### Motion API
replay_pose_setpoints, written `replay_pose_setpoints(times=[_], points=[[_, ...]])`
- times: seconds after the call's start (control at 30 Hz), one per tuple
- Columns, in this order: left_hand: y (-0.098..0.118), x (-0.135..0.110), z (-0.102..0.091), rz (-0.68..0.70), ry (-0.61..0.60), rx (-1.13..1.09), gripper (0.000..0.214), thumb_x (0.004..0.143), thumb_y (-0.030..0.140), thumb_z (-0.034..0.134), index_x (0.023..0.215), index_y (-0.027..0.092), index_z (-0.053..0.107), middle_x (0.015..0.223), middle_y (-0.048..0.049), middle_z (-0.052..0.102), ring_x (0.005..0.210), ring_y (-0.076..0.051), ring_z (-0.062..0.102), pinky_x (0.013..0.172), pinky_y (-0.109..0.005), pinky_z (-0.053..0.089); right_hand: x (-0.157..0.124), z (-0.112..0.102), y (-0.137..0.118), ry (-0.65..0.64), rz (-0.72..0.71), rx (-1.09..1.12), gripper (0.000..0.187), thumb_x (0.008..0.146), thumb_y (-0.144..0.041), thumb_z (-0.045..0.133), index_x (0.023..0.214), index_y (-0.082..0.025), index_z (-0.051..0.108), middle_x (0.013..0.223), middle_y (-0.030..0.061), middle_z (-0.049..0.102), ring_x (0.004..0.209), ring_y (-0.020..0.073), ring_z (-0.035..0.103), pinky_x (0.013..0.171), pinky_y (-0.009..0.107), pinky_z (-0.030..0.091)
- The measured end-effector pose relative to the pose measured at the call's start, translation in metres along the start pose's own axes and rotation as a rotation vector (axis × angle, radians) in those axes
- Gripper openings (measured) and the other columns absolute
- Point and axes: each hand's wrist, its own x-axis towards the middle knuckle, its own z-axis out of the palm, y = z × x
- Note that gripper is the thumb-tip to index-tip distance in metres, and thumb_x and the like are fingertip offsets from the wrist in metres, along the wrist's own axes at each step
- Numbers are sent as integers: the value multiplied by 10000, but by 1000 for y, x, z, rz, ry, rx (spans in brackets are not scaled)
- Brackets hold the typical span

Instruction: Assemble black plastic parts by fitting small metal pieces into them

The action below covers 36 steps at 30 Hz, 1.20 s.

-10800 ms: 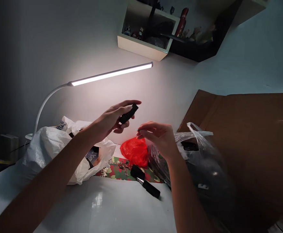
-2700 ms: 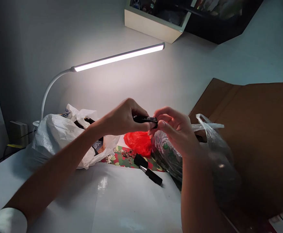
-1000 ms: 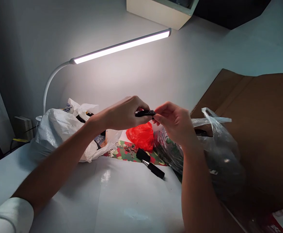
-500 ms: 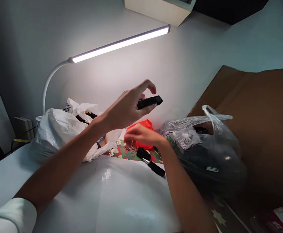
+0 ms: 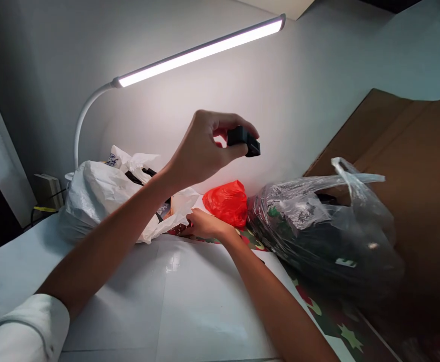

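My left hand is raised in front of the wall, thumb and fingers closed on a small black block-shaped part, held end-on. My right hand is low on the table at the edge of the red-and-green patterned paper, between the white plastic bag and the red plastic bag. Its fingers are curled together, pointing left, and what they touch is hidden. The black tool seen earlier on the table is out of sight behind my right arm.
A lit white gooseneck bar lamp arches overhead. A clear plastic bag with dark contents lies right, against leaning brown cardboard. The glossy white table spreads in front. A small box with cable stands far left.
My right hand let go of the black part and dropped to the patterned paper by the red bag. My left hand lifted the part higher and turned it end-on.
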Motion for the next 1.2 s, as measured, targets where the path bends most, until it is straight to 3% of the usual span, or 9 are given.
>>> replay_pose_setpoints(times=[0.17,0.37,0.53,0.7,0.83,0.93,1.07,1.2], points=[[2,1,0,-53,22,-81,202,935,120,540,798,145,685,943,-65,673,756,-96,644,598,-230,516,2,4,1,3,8,-4,249,945,-244,699,748,-193,555,767,-15,542,649,120,414,584,280,272],[3,2,-3,-132,-102,-247,247,957,109,419,796,157,601,786,-45,688,697,-107,686,607,-240,516,-4,-6,2,-3,-30,81,207,901,-201,686,760,-205,535,739,-37,557,634,115,468,561,258,308],[-1,2,-6,-187,-148,-223,198,937,71,446,833,182,574,560,44,511,476,-68,441,493,-255,339,-9,-25,7,7,-61,129,125,840,-91,647,782,-189,595,774,-13,672,673,119,571,587,229,398],[-3,1,-12,-250,-155,-98,110,942,135,522,869,177,592,637,44,474,536,-70,357,509,-258,257,-16,-38,11,49,-51,143,80,858,-127,635,824,-181,683,629,-22,661,556,125,592,521,226,406],[-6,-2,-17,-252,-208,181,118,951,262,572,949,175,652,718,15,564,582,-86,365,551,-262,280,-29,-57,13,275,-96,151,118,901,-219,668,802,-171,711,685,10,702,613,129,620,602,247,484],[-8,-4,-18,-263,-186,357,145,961,287,568,976,183,667,731,4,619,565,-90,341,562,-278,276,-48,-76,11,546,-175,219,204,943,-359,690,906,-170,756,835,57,783,742,160,709,733,292,582],[-7,-5,-17,-305,-184,420,177,983,325,564,1023,188,669,722,3,648,545,-94,336,576,-296,282,-80,-96,-1,909,-379,432,261,863,-444,830,889,-192,765,720,33,787,628,184,754,667,335,657],[-2,-6,-15,-305,-200,421,232,1007,380,546,1048,189,672,765,0,649,583,-106,389,598,-305,299,-104,-101,-22,1108,-478,483,217,847,-394,884,866,-226,748,706,7,798,628,191,794,673,338,702]])
